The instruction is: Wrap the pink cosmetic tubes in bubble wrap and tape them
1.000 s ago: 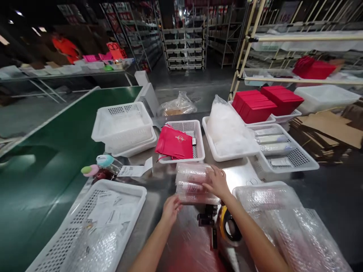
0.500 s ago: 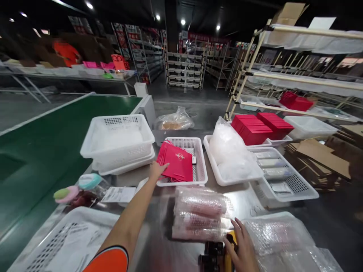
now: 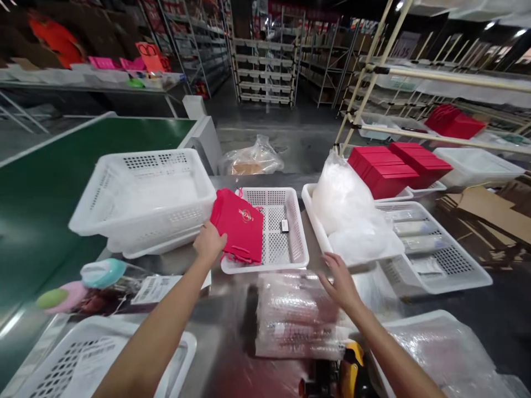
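My left hand [image 3: 209, 243] is closed on the left edge of a stack of red gift bags [image 3: 243, 229] with gold lettering. The bags tilt over the left part of a white perforated basket [image 3: 296, 243], where a small black-and-white item [image 3: 284, 225] lies. My right hand [image 3: 340, 282] is open, its fingers apart, over the right end of the bubble-wrapped packages [image 3: 290, 315]. Its fingertips come near a white tray holding a bulging bag of white packing material [image 3: 344, 204]. Below that hand lies a yellow-and-black tool [image 3: 352, 365], partly cut off by the frame.
Stacked white baskets [image 3: 145, 221] stand at the left beside a green conveyor [image 3: 41, 177]. Red boxes [image 3: 377, 171] and a basket of wrapped items [image 3: 448, 276] are at the right. More bubble wrap [image 3: 443, 342] fills the lower right. A person in orange [image 3: 58, 38] is far off.
My left hand has shifted left and slightly up with the red gift bags, baring more of the basket's floor. My right hand has left the yellow-and-black tool and moved up. The view has tilted down.
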`<action>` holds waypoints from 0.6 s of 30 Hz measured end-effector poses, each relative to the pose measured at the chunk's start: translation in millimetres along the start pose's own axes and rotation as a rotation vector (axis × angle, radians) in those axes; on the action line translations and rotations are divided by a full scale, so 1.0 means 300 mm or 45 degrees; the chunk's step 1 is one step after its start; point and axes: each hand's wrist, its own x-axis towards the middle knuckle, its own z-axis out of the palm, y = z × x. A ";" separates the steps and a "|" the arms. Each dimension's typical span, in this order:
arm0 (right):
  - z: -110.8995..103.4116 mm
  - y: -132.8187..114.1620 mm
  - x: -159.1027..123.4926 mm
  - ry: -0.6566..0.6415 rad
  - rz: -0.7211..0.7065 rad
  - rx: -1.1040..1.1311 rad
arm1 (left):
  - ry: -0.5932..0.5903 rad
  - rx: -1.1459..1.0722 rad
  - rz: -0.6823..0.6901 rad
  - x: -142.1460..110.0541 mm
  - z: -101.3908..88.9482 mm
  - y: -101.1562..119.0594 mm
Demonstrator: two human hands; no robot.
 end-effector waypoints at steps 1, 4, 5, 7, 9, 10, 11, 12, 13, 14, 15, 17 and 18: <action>0.029 -0.019 0.105 -0.136 0.001 -0.038 | -0.022 0.004 0.013 -0.002 -0.001 0.007; 0.153 -0.071 0.388 -0.489 0.087 -0.214 | -0.083 0.002 0.028 0.000 0.012 0.012; 0.202 -0.081 0.463 -0.552 0.123 -0.255 | -0.086 0.000 0.029 0.003 0.021 0.006; 0.301 -0.088 0.580 -0.612 0.197 -0.314 | -0.077 -0.007 0.035 0.014 0.043 -0.016; 0.392 -0.083 0.663 -0.639 0.283 -0.377 | -0.047 -0.034 0.080 0.028 0.071 -0.046; 0.431 -0.078 0.694 -0.643 0.319 -0.403 | -0.014 -0.052 0.117 0.034 0.086 -0.060; 0.466 -0.073 0.721 -0.642 0.351 -0.425 | 0.037 -0.069 0.153 0.038 0.100 -0.073; 0.495 -0.068 0.743 -0.641 0.377 -0.443 | 0.102 -0.086 0.196 0.040 0.113 -0.084; 0.519 -0.065 0.761 -0.640 0.398 -0.457 | 0.176 -0.098 0.244 0.039 0.123 -0.093; 0.537 -0.064 0.775 -0.640 0.412 -0.468 | 0.253 -0.108 0.291 0.035 0.129 -0.101; 0.549 -0.064 0.785 -0.640 0.418 -0.476 | 0.330 -0.119 0.338 0.026 0.130 -0.107; 0.552 -0.074 0.794 -0.644 0.405 -0.477 | 0.456 -0.166 0.441 -0.006 0.114 -0.119; 0.543 -0.082 0.793 -0.644 0.386 -0.470 | 0.499 -0.201 0.492 -0.030 0.097 -0.125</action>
